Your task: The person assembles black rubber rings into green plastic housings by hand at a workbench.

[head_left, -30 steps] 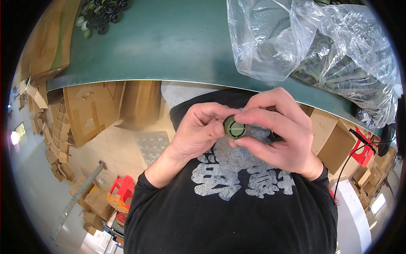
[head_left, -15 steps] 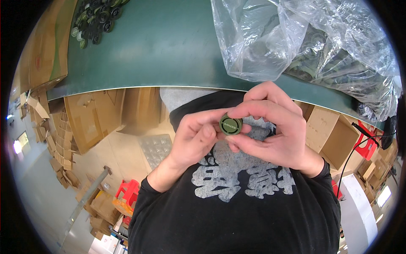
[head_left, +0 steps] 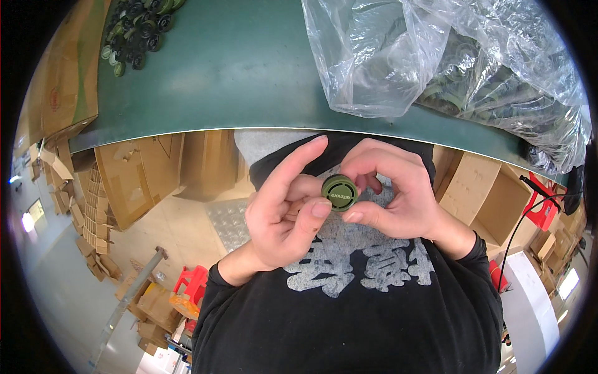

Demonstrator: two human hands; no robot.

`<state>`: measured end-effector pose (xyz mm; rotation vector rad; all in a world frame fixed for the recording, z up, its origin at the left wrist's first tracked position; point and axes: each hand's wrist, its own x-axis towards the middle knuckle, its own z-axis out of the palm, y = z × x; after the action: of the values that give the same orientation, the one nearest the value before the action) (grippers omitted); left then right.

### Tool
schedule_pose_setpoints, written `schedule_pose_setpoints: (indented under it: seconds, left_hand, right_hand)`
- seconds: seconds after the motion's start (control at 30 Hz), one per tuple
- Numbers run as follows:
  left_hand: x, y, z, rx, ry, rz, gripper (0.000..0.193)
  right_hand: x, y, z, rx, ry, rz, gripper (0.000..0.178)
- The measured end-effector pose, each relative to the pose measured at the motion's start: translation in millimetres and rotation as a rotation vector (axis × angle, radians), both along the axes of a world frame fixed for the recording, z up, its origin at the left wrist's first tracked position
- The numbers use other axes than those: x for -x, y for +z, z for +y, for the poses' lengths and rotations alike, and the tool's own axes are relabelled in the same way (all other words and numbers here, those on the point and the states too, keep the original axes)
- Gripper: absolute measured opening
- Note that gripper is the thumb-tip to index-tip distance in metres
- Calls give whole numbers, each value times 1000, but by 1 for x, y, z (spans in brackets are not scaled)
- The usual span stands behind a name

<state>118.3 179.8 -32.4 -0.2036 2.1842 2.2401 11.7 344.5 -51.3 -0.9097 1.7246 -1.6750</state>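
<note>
A small round olive-green cap, with curved slots and pale lettering on its face, is held in front of my chest. My left hand has it at the left edge, thumb tip against the rim, middle fingers curled behind and the index finger raised. From the right, the thumb and bent index finger of my right hand close around the other side of the cap. Its underside is hidden. On the far left of the table lies a pile of similar green and black round pieces.
The green table stretches across in front of me. A clear plastic bag with dark green pieces inside lies at its right. Cardboard boxes stand under and beside the table. A red stool is at the right, near a black cable.
My left index finger has lifted off the cap and points up. The left thumb has moved against the rim. My right fingers have shifted slightly, and the cap's face has turned a little.
</note>
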Motion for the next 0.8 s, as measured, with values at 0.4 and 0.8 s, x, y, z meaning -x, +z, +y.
schedule_pose_setpoints:
  seconds: [0.4, 0.8]
  left_hand:
    - [2, -14, 3, 17, 99, 111, 22]
    - [5, -11, 1, 170, -33, 149, 28]
  right_hand:
    - [0, 8, -2, 31, 2, -77, 16]
    - [-12, -3, -9, 102, 81, -168, 27]
